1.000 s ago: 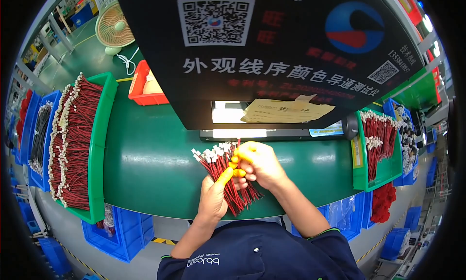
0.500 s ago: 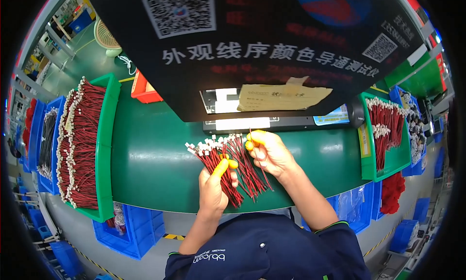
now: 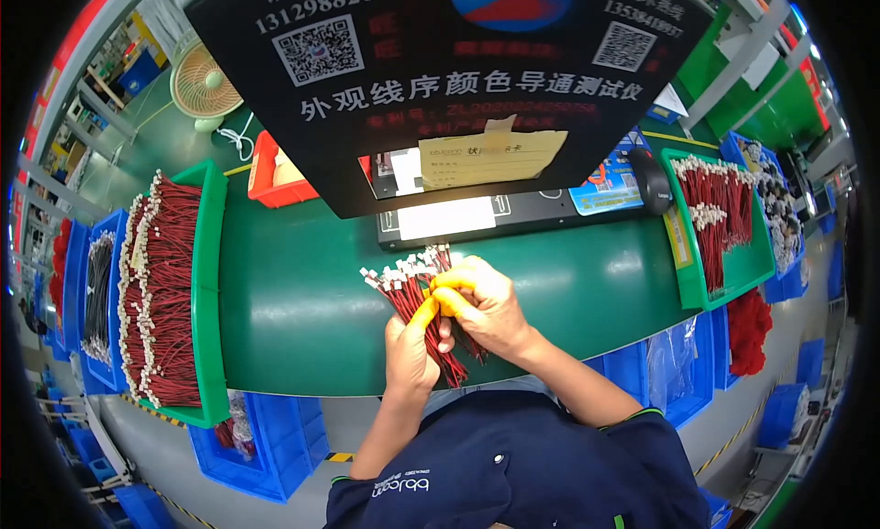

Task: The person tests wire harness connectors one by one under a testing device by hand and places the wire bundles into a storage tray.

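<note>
A bundle of red-and-black wire harnesses [image 3: 406, 295] with white connectors fans out over the green table. My left hand [image 3: 414, 353] is closed round it, its thumb in a yellow finger cot lying across the wires. Against that thumb, my right hand [image 3: 486, 307] pinches at the wires with yellow-covered fingertips; which strand it grips is hidden. More harnesses [image 3: 475, 348] lie partly under my right hand, their connectors near the black tester [image 3: 541, 215]. A bright white panel [image 3: 446, 217] is on the tester's front.
On the left, a green bin [image 3: 213, 291] holds many harnesses; another green bin [image 3: 747, 281] with harnesses stands right. A black printed board [image 3: 367, 153] overhangs the table's back, beside a red tray [image 3: 275, 194]. Blue crates [image 3: 298, 437] sit below the front edge.
My right hand has come left and down from beside the bundle, where it pinched a single wire, to meet my left thumb. The camera view has shifted and tilted slightly.
</note>
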Demonstrator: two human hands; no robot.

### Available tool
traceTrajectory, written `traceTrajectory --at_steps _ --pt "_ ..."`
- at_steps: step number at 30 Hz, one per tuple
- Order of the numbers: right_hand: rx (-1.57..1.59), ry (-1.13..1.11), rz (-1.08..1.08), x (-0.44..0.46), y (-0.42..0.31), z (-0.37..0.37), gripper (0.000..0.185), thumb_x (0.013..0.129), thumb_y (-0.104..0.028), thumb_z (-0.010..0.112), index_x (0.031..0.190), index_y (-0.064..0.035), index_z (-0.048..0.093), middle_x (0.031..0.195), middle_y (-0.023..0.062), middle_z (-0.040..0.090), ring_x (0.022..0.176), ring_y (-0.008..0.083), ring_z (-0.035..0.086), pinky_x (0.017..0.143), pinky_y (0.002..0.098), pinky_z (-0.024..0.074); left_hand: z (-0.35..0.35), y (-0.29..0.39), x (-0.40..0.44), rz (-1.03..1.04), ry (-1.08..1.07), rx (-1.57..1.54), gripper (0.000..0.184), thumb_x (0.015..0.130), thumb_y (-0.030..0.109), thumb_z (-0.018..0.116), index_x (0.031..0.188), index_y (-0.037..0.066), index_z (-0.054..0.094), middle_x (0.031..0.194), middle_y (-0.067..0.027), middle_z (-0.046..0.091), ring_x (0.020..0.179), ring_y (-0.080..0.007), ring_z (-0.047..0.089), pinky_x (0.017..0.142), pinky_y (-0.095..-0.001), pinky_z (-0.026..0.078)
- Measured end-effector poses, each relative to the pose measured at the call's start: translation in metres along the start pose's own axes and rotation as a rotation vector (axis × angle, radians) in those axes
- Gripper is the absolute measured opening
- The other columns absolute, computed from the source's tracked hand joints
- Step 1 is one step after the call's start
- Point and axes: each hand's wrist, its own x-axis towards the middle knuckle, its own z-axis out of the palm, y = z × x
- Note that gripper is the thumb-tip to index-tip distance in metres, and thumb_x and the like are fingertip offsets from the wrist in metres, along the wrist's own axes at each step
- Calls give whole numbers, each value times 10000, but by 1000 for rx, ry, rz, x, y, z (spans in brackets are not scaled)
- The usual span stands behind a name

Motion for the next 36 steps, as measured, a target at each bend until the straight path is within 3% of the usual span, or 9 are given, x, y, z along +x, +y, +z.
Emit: traceTrajectory --at_steps 4,11,19,23,25,26,29,32,36 --pt "281 111 518 7 -5 -11 146 813 -152 522 744 -23 524 657 35 501 395 52 389 330 175 319 4 8 -6 6 93 8 123 832 115 480 904 30 532 703 -82 558 535 -141 500 419 -247 393" --pt "721 73 836 40 0 -44 133 849 -173 458 827 -45 484 629 10 473 374 26 307 276 144 229 -26 34 -27 142 119 79 115 838 109 471 929 43 498 735 -122 578 502 -123 475 394 -227 359" --pt "592 61 791 36 7 -49 141 821 -165 496 793 -32 531 610 -3 489 403 23 350 308 158 266 -36 44 -9 -15 53 225 221 817 63 482 1014 -35 472 994 -173 549 764 -257 601 464 -301 521" --pt "-630 79 205 23 19 -29 145 783 -119 518 769 13 577 605 76 553 496 90 494 453 249 395 -26 36 5 -99 -42 336 238 803 63 514 1021 -32 500 998 -127 553 807 -222 592 489 -277 522" --pt "-659 78 197 19 15 -18 147 777 -116 518 787 22 569 640 126 570 564 149 544 533 281 430 -23 33 12 -123 -95 398 213 787 70 547 977 -22 525 871 -94 596 619 -127 569 409 -198 444" --pt "-664 56 233 18 14 -16 177 776 -153 493 814 -2 576 734 192 570 674 335 570 593 352 448 -18 33 14 -111 -80 420 200 773 65 559 949 -27 536 815 -95 598 583 -125 560 386 -192 422" --pt "-656 -46 212 16 10 -15 164 777 -132 493 836 -7 581 730 194 570 650 335 566 594 360 448 -7 34 18 -94 -54 441 183 751 60 582 908 -29 552 729 -83 595 539 -110 540 359 -182 385" --pt "-371 15 383 14 4 -14 145 795 -59 525 898 38 554 793 64 579 666 101 548 602 212 445 -5 34 17 -109 -25 357 159 765 60 569 898 -21 541 749 -94 592 554 -123 552 374 -192 408" --pt "-35 -24 300 8 7 -4 118 814 -60 520 896 23 537 822 60 547 662 96 538 580 194 442 -8 24 17 -123 -24 183 150 786 31 537 925 -21 517 791 -87 579 587 -148 576 401 -221 458"
